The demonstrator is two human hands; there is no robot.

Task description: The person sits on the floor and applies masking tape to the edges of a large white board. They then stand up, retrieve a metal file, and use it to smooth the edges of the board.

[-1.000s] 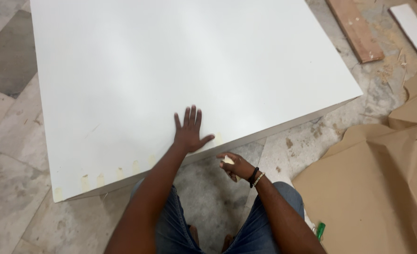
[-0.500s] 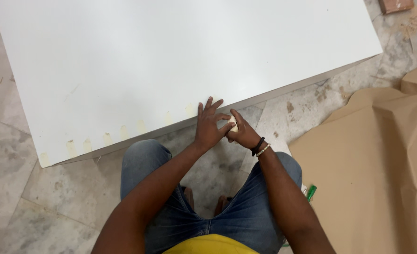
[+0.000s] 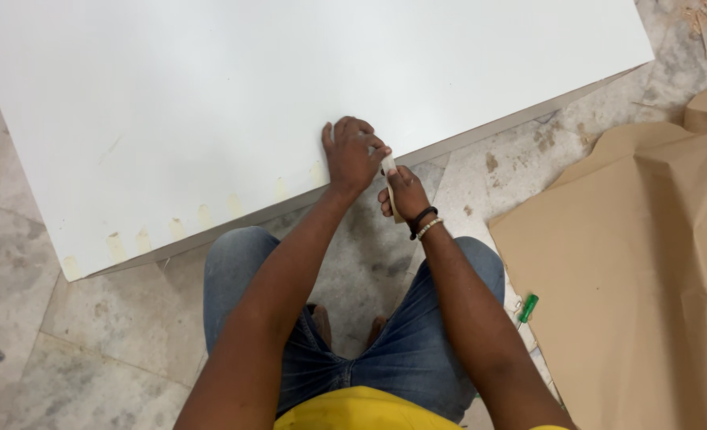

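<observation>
White board (image 3: 210,95) fills the floor ahead of me, its near edge running slantwise above my knees. My left hand (image 3: 352,153) curls over that edge, and my right hand (image 3: 401,193) just below pinches a pale strip (image 3: 390,185) against it; what the strip is I cannot tell. Brown cardboard (image 3: 632,271) crowds my right, with a green-handled screwdriver (image 3: 526,309) beside its edge.

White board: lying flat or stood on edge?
Flat. The white board shows its broad face up, low over the stone floor; the left hand rests on top near its edge.
</observation>
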